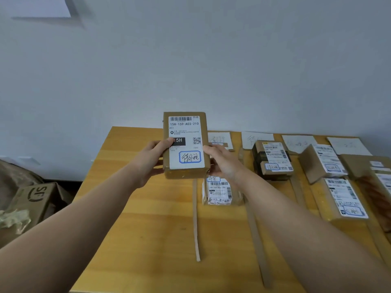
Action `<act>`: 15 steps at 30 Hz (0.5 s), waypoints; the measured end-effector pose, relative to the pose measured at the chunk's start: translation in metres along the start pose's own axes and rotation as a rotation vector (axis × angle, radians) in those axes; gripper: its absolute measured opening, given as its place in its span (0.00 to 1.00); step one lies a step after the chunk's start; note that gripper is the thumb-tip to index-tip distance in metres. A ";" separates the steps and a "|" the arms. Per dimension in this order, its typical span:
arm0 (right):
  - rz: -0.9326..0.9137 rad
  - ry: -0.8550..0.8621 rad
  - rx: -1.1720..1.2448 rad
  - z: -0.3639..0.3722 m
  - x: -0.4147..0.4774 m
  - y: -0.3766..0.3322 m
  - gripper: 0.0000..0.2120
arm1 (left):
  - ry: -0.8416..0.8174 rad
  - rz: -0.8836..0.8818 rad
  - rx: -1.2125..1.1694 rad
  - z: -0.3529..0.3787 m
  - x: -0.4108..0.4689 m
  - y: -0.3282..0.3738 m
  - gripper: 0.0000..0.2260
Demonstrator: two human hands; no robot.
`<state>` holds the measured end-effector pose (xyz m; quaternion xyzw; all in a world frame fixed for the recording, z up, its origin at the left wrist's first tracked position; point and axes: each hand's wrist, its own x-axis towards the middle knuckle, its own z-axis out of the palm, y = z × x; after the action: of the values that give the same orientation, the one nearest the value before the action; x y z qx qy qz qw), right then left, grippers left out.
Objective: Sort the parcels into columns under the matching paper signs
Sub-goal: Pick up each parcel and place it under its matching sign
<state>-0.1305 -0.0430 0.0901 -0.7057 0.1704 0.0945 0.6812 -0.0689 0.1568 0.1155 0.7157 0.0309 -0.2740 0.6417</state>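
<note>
A brown cardboard parcel with a white shipping label reading 15H-159-A03-210 is held upright above the wooden table, left hand at its 9 o'clock edge and right hand at 3 o'clock, fingers clamped on its sides. Paper signs line the table's far edge below a pale wall. An SF carton sits at 8 o'clock.

Wooden table carries parcels, paper signs, strips.
</note>
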 end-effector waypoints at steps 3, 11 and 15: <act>0.060 -0.007 -0.004 -0.006 -0.010 0.013 0.19 | 0.025 -0.036 0.016 0.013 -0.009 -0.012 0.21; 0.121 0.079 0.040 -0.040 -0.054 0.040 0.20 | -0.081 -0.060 0.087 0.061 -0.029 -0.044 0.19; 0.143 0.176 0.041 -0.067 -0.077 0.056 0.26 | -0.146 -0.040 0.131 0.096 -0.032 -0.059 0.17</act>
<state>-0.2292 -0.1018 0.0702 -0.6831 0.2815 0.0771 0.6695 -0.1535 0.0873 0.0736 0.7337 -0.0196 -0.3394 0.5883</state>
